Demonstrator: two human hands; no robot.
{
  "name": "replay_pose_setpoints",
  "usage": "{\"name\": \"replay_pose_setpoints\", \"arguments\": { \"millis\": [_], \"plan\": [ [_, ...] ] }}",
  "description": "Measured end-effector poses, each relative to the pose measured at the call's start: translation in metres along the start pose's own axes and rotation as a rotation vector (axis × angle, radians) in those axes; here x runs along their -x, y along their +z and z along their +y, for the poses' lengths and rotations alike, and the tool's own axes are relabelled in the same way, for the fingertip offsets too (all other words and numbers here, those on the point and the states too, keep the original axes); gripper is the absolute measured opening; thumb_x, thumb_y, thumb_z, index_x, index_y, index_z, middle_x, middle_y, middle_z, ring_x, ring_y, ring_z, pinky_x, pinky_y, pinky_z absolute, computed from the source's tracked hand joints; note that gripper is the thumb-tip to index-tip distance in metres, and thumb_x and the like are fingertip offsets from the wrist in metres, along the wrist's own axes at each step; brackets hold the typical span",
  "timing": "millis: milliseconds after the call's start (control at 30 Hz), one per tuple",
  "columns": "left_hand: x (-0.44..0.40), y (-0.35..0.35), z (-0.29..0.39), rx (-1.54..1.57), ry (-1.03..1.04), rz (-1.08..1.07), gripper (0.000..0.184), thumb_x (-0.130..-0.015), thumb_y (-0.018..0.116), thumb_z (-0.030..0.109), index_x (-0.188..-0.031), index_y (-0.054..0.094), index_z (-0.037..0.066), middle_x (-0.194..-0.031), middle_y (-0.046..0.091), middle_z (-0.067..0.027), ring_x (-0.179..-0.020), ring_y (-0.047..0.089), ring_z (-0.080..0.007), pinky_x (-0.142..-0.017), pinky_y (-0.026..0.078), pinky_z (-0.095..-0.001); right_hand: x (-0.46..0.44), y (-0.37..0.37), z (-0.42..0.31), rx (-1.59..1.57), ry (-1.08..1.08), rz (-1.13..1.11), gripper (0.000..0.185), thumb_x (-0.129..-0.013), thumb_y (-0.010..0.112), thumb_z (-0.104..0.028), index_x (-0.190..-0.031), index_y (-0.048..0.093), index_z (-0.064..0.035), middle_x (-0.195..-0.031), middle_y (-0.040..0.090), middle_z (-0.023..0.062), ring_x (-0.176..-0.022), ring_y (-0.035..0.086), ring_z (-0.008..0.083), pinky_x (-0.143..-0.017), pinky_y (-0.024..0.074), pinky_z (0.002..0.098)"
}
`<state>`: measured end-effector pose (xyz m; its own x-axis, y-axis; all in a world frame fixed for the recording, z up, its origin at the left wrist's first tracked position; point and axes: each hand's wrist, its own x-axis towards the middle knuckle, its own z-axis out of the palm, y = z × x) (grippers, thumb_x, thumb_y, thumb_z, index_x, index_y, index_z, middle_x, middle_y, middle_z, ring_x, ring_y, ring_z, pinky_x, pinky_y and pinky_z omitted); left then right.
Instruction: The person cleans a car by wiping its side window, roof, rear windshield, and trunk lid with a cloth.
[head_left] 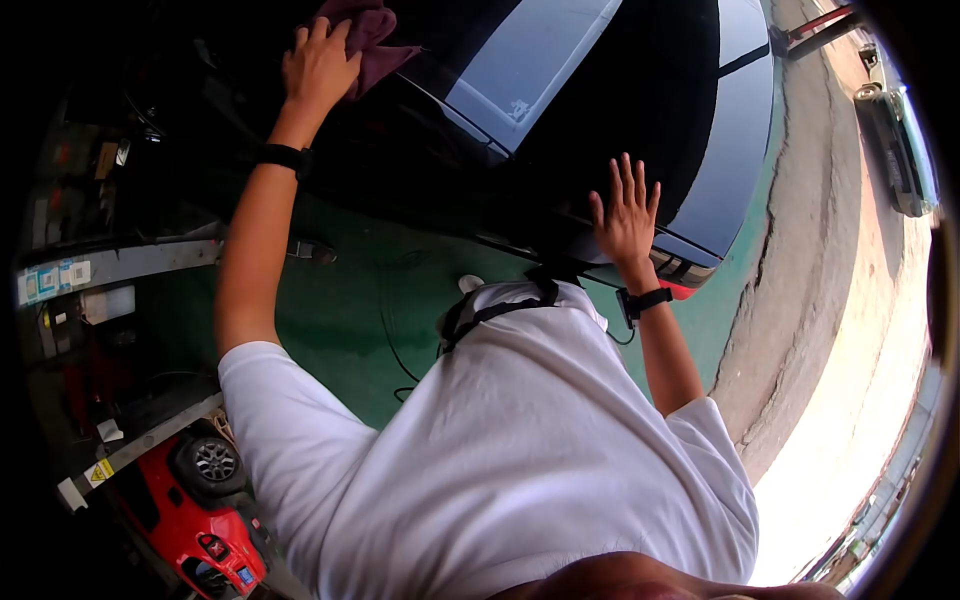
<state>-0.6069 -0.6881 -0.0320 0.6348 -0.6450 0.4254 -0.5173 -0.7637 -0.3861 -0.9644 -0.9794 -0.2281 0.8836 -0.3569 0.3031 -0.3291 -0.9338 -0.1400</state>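
Observation:
A dark, glossy car [620, 90] fills the top of the head view, with light reflected on its surface. At the upper left, my left hand [320, 65] presses on a dark maroon cloth [372, 45] against the car, the cloth bunched beside and beneath its fingers. My right hand [627, 215] lies spread on the car's body near its rear corner, above the red light [682, 291], and holds nothing. Both wrists carry black bands.
Metal lift arms [150, 258] reach in from the left. A red toy car [205, 520] stands at the lower left. Thin cables [385, 325] lie on the green floor [330, 330]. Another vehicle [900, 150] is outside at the upper right, beyond cracked concrete [800, 250].

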Motion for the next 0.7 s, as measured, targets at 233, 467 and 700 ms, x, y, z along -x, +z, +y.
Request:
{"name": "replay_pose_setpoints", "arguments": {
  "millis": [233,467,700],
  "plan": [
    [-0.001,0.046,-0.14,0.179,-0.201,0.023,0.059,-0.098,0.058,0.041,-0.152,0.045,0.024,-0.153,0.044,-0.0207,-0.14,0.043,-0.0435,-0.108,0.045,-0.0517,-0.012,-0.001,-0.015,0.019,0.017,-0.035,0.063,-0.103,0.045,-0.044,-0.156,0.038,-0.012,-0.165,0.03,0.0081,-0.155,0.022,0.0302,-0.124,0.0113,0.0543],
    [-0.011,0.064,-0.113,0.244,-0.21,0.134,0.059,-0.1,0.051,0.045,-0.155,0.041,0.025,-0.158,0.038,-0.0213,-0.144,0.036,-0.0454,-0.115,0.037,-0.052,-0.013,-0.001,-0.019,0.033,0.014,-0.044,0.062,-0.102,0.047,-0.044,-0.155,0.04,-0.012,-0.165,0.032,0.0078,-0.154,0.023,0.0297,-0.123,0.0127,0.0548],
    [-0.073,0.066,-0.07,-0.031,-0.304,-0.314,0.071,-0.098,0.047,0.043,-0.162,0.022,0.023,-0.168,0.019,-0.0152,-0.153,0.02,-0.0434,-0.117,0.029,-0.0611,-0.014,-0.001,-0.016,-0.008,0.011,-0.03,0.063,-0.101,0.049,-0.044,-0.155,0.04,-0.0122,-0.164,0.033,0.0071,-0.154,0.024,0.0297,-0.123,0.0145,0.0555]
  ]
}}
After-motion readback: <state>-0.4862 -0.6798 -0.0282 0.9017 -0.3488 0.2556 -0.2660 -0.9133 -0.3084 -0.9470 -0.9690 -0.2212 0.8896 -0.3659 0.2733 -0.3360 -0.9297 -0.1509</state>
